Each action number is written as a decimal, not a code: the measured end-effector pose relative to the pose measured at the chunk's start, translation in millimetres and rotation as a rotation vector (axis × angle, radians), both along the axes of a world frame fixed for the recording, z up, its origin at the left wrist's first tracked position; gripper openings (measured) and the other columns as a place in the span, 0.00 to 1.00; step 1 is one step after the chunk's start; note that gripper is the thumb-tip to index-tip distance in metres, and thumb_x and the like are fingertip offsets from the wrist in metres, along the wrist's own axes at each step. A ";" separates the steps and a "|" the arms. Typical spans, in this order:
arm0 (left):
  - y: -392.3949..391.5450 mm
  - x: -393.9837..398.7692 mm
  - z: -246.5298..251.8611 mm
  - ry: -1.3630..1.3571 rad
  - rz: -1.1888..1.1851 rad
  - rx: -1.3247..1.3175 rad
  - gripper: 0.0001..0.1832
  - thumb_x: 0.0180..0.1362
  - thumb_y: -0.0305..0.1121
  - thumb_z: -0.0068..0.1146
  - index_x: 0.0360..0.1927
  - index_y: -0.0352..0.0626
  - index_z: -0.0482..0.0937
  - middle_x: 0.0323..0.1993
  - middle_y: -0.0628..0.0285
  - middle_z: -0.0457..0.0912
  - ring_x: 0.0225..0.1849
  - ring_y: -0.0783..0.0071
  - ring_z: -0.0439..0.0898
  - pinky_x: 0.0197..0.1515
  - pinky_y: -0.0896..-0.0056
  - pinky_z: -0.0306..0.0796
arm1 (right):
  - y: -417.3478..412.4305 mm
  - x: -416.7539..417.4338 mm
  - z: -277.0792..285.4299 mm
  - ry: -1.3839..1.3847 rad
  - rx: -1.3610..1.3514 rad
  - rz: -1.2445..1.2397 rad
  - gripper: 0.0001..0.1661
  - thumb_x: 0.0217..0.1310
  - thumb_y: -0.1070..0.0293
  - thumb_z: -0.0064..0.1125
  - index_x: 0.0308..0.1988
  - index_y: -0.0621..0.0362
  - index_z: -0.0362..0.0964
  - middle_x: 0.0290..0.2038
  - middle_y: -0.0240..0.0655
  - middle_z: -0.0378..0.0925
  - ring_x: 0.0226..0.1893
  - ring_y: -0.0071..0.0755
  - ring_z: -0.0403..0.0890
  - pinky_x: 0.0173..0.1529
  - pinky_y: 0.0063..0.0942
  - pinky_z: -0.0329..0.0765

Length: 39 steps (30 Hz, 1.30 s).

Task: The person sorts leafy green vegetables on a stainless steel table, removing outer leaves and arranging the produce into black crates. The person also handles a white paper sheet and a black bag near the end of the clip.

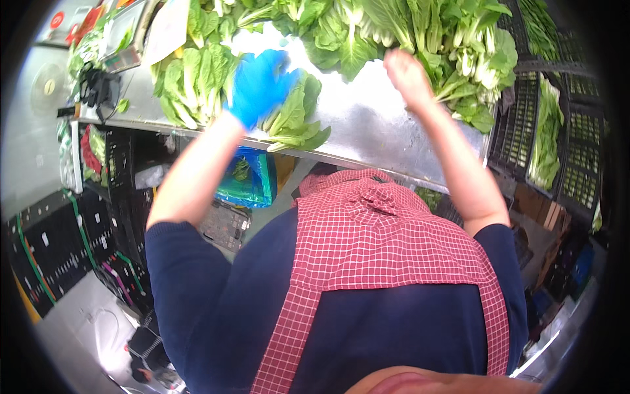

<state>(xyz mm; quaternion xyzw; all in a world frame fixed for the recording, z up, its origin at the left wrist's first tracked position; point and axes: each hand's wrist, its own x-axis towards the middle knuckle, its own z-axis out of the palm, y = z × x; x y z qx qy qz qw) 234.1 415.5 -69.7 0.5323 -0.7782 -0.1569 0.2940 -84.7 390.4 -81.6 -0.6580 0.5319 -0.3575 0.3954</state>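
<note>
Over the steel table [364, 133], my left hand [261, 86] wears a blue glove. It is blurred and hovers above or touches a small bunch of leafy greens [295, 118] near the table's front edge; whether it grips anything is unclear. Just left of it lies a pile of leafy greens [197, 83]. My bare right hand [406, 76] is at the near side of a large heap of leafy greens [423, 29], its fingers curled and blurred; I cannot tell whether a leaf is in them.
Black plastic crates [517, 123] of greens stand along the right. A scale [123, 39] and a black strapped object [96, 91] are at the table's left. Below the front edge hangs a blue-green plastic bag [251, 187]. More black crates [54, 241] are stacked lower left.
</note>
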 end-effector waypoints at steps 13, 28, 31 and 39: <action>59.0 -47.5 -81.7 -0.866 -0.369 0.246 0.09 0.53 0.32 0.54 0.37 0.49 0.81 0.39 0.53 0.80 0.42 0.54 0.79 0.40 0.55 0.75 | 229.0 -13.8 -93.4 -0.089 0.662 0.129 0.13 0.62 0.61 0.59 0.41 0.59 0.77 0.30 0.36 0.81 0.32 0.27 0.80 0.37 0.32 0.76; 325.8 -339.1 -117.4 0.908 -0.206 1.623 0.20 0.70 0.43 0.45 0.61 0.48 0.73 0.50 0.61 0.79 0.51 0.68 0.78 0.55 0.66 0.71 | 415.0 -172.8 -18.2 -0.072 -0.361 -0.968 0.24 0.64 0.67 0.55 0.59 0.58 0.69 0.56 0.43 0.73 0.57 0.46 0.73 0.63 0.35 0.66; 398.8 -375.6 -147.1 0.117 -0.828 0.986 0.25 0.70 0.49 0.43 0.61 0.41 0.69 0.55 0.57 0.76 0.57 0.63 0.74 0.60 0.63 0.67 | 515.1 -146.7 -128.3 0.287 -0.232 -0.760 0.25 0.67 0.58 0.50 0.61 0.51 0.67 0.59 0.42 0.72 0.58 0.47 0.73 0.63 0.37 0.65; 420.9 -317.4 -231.7 0.259 -0.205 1.893 0.22 0.67 0.49 0.48 0.54 0.42 0.75 0.52 0.57 0.79 0.53 0.63 0.77 0.55 0.62 0.70 | 664.0 -147.0 -315.5 0.040 0.947 -0.734 0.22 0.67 0.53 0.49 0.28 0.60 0.74 0.33 0.48 0.80 0.39 0.57 0.79 0.43 0.47 0.74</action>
